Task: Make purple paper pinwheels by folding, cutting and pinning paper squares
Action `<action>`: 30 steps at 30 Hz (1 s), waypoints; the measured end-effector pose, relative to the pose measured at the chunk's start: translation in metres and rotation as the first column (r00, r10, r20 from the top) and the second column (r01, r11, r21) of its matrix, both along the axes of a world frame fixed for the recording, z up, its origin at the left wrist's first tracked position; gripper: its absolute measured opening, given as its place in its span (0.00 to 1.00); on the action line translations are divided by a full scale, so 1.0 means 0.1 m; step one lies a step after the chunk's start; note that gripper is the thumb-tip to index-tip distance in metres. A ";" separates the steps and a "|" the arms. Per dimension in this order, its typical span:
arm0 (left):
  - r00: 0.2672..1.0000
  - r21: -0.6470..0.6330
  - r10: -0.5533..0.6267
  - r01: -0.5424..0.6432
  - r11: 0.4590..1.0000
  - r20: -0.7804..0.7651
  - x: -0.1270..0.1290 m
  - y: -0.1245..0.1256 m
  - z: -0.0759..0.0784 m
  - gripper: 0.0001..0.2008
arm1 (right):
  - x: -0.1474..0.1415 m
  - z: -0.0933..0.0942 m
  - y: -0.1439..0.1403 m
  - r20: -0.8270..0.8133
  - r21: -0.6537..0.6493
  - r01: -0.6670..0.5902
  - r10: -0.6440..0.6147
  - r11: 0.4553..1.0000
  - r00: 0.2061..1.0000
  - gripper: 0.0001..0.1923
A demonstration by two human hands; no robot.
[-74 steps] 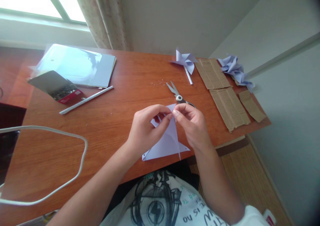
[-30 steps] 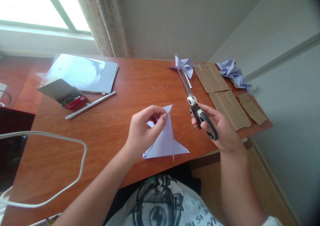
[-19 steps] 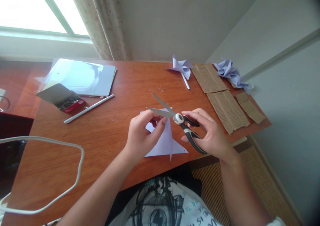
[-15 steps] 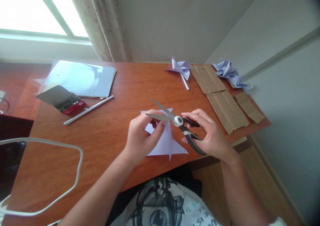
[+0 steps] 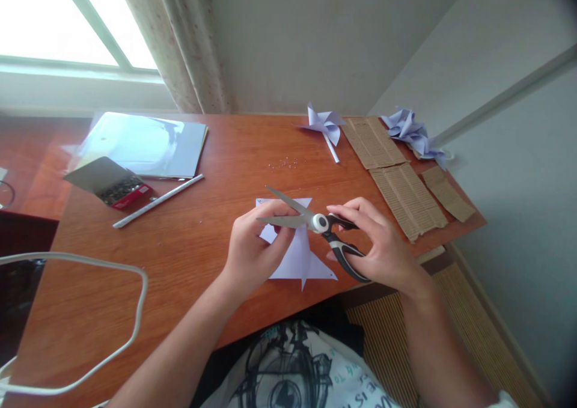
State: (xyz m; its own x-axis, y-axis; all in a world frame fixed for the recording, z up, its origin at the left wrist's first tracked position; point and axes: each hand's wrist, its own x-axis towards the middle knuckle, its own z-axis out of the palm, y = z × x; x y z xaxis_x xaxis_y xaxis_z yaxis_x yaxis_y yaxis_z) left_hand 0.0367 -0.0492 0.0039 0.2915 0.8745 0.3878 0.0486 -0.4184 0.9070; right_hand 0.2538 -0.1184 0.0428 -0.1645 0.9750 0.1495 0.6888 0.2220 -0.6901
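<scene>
We see our left hand (image 5: pixel 255 246) pinching a folded sheet of pale lilac paper (image 5: pixel 300 258) that lies on the wooden desk (image 5: pixel 202 240) near its front edge, fingers closed on the paper's upper part. Our right hand (image 5: pixel 381 249) is closed around the black handles of one pair of scissors (image 5: pixel 315 223), whose blades stand open and point left across the paper, just above our left fingers. The two hands are close together, both over the sheet.

Around them we count one finished paper pinwheel (image 5: pixel 324 125) on a white stick at the far edge, one heap of crumpled lilac paper (image 5: pixel 412 134) in the far right corner, and three strips of brown corrugated cardboard (image 5: pixel 408 197) along the right side. On the left lie one stack of sheets in clear wrapping (image 5: pixel 144 143), one small open box (image 5: pixel 112 182) with a red side, and one rolled white paper stick (image 5: pixel 157 200). A white cable (image 5: pixel 135 312) loops over the near left part. Tiny specks (image 5: pixel 283 164) lie scattered beyond the scissors
</scene>
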 end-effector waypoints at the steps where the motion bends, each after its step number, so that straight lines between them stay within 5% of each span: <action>1: 1.000 -0.009 -0.005 0.005 1.000 -0.004 0.00 0.00 0.01 0.05 | 0.00 0.00 0.00 0.004 0.000 -0.001 0.001 1.000 1.000 0.32; 30: 0.999 0.017 -0.006 0.007 1.000 -0.053 0.01 0.01 0.02 0.07 | 0.07 0.02 -0.01 0.047 -0.034 -0.010 0.011 0.999 0.999 0.29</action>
